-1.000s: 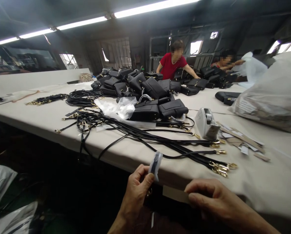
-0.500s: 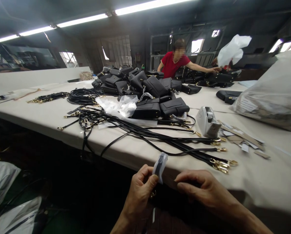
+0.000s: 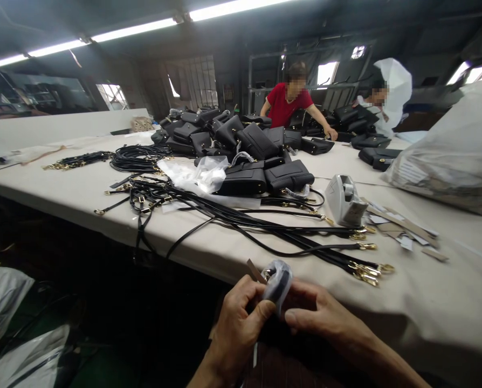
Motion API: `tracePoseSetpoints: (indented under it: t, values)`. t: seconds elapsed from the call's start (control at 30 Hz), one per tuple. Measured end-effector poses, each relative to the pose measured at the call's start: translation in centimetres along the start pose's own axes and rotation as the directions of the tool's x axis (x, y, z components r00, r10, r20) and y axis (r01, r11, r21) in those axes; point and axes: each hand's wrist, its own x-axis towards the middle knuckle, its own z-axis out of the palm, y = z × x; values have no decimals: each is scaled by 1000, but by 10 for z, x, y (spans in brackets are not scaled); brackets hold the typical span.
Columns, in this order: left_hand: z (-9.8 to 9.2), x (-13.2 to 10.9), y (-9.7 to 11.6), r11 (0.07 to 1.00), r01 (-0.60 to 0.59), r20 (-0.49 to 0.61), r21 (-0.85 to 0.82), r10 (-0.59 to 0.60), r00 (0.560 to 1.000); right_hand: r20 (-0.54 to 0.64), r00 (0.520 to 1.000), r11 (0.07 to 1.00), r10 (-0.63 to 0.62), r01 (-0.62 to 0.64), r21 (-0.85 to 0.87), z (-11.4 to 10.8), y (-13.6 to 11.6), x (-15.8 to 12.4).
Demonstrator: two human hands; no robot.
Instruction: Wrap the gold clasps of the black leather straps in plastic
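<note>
In left hand (image 3: 241,318), wrapped strap (image 3: 279,284) aslant, upward

One wrapped piece (image 3: 280,284), one dispenser (image 3: 343,203)

Right of the tape dispenser (image 3: 345,201), the view's edge cut off a plastic sack (image 3: 455,159); nearer than the dispenser, a plastic-wrapped piece (image 3: 279,281) hid some fingertips of the right hand (image 3: 324,313).

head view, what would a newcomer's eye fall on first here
Probably the big heap of black bags in the middle of the pale table, with a person in red leaning in behind it. Nearer, long black straps with gold clasps slant across the table's front part. At bottom centre, the left hand pinches a plastic-wrapped dark piece, the right hand close beside it.
</note>
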Motion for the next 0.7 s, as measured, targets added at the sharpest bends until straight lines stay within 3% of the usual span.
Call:
tracePoseSetpoints:
  t: [0.17,0.27,0.33,0.4,0.5,0.6,0.7]
  values:
    - [7,-2,-2,930,-50,-50,364,73,996,-247,966,993,74,-49,104,5,26,8]
    - [8,2,-3,921,34,-88,387,0,996,-272,959,974,74,-11,228,9,32,10]
    - [6,6,-4,961,104,-98,258,-81,992,-253,964,957,75,2,291,10,31,9]
    - [3,10,-5,990,139,-70,24,-137,988,-229,971,945,73,6,326,10,30,7]
    - [3,12,-8,950,111,-25,-291,-123,992,-202,977,930,63,17,368,12,29,7]
    - [10,10,-9,908,108,-63,-406,-146,987,-228,971,913,68,32,407,14,33,10]
    - [16,6,-9,907,129,-126,-400,-194,973,-267,960,902,87,37,429,14,37,11]
